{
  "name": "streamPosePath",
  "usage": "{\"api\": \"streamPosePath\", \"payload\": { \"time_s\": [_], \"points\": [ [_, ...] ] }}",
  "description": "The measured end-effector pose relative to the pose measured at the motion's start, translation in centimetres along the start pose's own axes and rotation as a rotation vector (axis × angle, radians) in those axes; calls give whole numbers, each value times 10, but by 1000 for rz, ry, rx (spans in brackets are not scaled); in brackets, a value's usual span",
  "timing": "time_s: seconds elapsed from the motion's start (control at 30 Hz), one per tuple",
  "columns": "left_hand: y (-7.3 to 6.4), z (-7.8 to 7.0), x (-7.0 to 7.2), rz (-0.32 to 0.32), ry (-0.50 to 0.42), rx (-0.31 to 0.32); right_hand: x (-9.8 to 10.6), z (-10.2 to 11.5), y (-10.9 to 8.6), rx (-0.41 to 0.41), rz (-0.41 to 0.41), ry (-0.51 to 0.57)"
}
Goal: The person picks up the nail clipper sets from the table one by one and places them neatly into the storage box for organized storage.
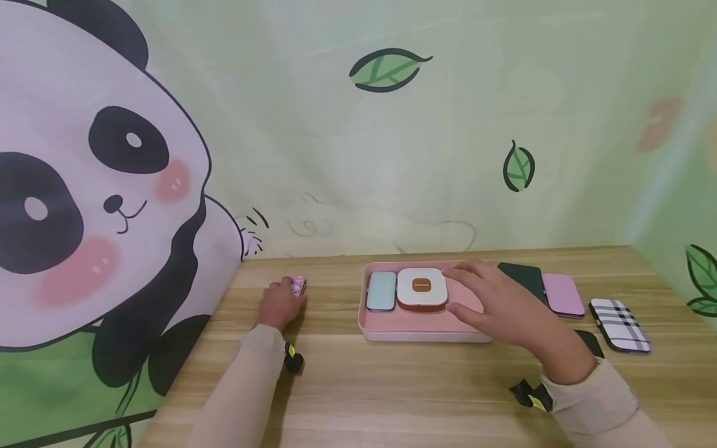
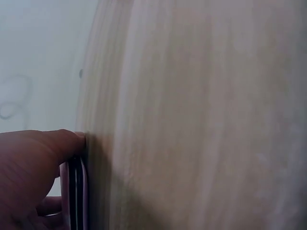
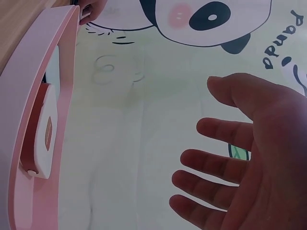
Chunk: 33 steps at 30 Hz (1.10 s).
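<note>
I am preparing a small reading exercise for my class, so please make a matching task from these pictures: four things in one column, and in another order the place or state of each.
Things
1. checked case
2. right hand
3. left hand
4. white-topped box

Places or states
A. inside the pink tray
B. gripping a small pink item
C. lying flat on the table
D. fingers apart, holding nothing

Right pairs: 1-C, 2-D, 3-B, 4-A

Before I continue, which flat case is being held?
The pink patterned case, left of the tray; only it is gripped, by the left hand.
</note>
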State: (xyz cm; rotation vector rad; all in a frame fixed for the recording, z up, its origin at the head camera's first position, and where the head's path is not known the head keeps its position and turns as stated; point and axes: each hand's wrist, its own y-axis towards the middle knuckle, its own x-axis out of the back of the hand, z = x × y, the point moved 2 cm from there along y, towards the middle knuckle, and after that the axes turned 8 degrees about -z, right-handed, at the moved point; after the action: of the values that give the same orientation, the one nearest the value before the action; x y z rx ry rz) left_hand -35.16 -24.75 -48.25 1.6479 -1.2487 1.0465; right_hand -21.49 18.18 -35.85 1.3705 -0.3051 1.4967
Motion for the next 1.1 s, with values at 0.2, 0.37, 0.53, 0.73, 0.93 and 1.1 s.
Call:
{"api": "streamPosePath", "payload": {
  "time_s": [0.2, 0.37, 0.53, 0.73, 0.93, 1.1],
  "points": [
    [1, 3, -2, 10, -11, 7, -2, -2, -1, -3, -2, -6],
    [-4, 1, 1, 3, -27, 3, -2, -3, -1, -9, 3, -11],
    [-6, 1, 3, -5, -41, -7, 0, -3, -1, -28, 11, -14],
    [-7, 3, 3, -36, -54, -34, 0, -3, -1, -33, 12, -14],
    [-5, -2, 8, -88, -78, -118, 0, -5, -1, -35, 14, -10],
    [-5, -10, 12, -103, -102, -157, -1, -5, 0, -40, 18, -4]
  ]
}}
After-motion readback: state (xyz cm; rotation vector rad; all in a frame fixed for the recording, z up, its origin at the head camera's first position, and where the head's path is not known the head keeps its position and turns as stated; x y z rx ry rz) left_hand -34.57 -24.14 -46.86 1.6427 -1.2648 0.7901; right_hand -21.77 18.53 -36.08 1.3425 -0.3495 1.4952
